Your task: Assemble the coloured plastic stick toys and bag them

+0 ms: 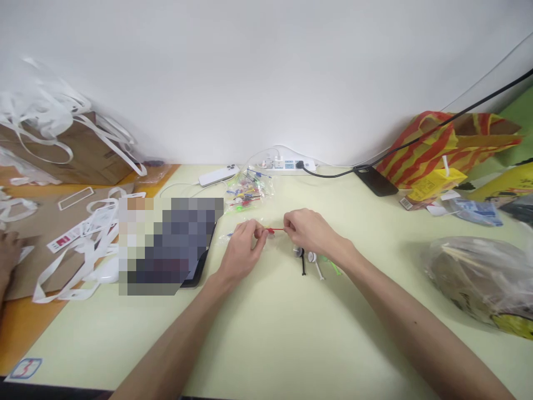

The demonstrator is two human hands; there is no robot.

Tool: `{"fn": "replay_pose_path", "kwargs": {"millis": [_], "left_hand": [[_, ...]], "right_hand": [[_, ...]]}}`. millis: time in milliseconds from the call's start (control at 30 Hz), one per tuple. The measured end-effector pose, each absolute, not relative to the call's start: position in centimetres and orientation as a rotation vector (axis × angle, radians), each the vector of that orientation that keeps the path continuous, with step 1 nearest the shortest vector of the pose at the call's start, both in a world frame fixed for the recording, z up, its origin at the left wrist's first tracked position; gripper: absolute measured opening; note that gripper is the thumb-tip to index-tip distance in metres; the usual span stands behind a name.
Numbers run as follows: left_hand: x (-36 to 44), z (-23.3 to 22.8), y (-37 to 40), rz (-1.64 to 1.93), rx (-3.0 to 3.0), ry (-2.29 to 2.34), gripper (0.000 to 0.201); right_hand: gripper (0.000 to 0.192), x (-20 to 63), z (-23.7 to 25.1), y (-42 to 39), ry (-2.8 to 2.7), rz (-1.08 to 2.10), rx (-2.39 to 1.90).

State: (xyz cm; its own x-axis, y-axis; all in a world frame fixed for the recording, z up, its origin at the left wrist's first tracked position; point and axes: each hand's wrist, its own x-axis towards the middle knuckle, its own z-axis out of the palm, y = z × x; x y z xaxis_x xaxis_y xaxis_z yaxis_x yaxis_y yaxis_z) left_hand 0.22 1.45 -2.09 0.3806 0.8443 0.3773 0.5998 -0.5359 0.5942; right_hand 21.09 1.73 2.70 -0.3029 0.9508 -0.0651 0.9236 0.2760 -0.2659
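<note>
A small red plastic piece with a thin stem (277, 229) stretches between my two hands above the table. My left hand (242, 251) pinches its thicker left end between thumb and fingers. At the stem's right end, the closed fingers of my right hand (311, 229) grip it. Below my right hand lie similar small parts with forked ends: a black one (303, 265), a white one (316, 265) and a green one (334, 268) partly covered by my wrist. Clear plastic film shows behind my left hand. Farther back rests a clear bag of colourful plastic pieces (249, 191).
A tablet (197, 272), largely pixelated, lies left. Along the wall are a white power strip (287, 164) and a black phone (376, 181). A striped bag (433, 144), a yellow drink carton (435, 186) and a plastic-wrapped bundle (478, 278) stand right. Another person's hand (9, 253) shows far left.
</note>
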Motion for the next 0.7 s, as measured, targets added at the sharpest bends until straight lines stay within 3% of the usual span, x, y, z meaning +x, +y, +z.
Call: {"fn": "replay_pose_path", "kwargs": {"millis": [300,700], "left_hand": [[0.3,-2.3,1.4,0.967,2.265,1.213,0.020],[0.7,-2.5,1.0,0.980,2.331,1.124,0.018]], "right_hand": [[0.018,19.8,1.9,1.5,-2.429,0.486,-1.634],[0.018,18.0,0.3,1.5,-2.241,0.411,-1.900]]}}
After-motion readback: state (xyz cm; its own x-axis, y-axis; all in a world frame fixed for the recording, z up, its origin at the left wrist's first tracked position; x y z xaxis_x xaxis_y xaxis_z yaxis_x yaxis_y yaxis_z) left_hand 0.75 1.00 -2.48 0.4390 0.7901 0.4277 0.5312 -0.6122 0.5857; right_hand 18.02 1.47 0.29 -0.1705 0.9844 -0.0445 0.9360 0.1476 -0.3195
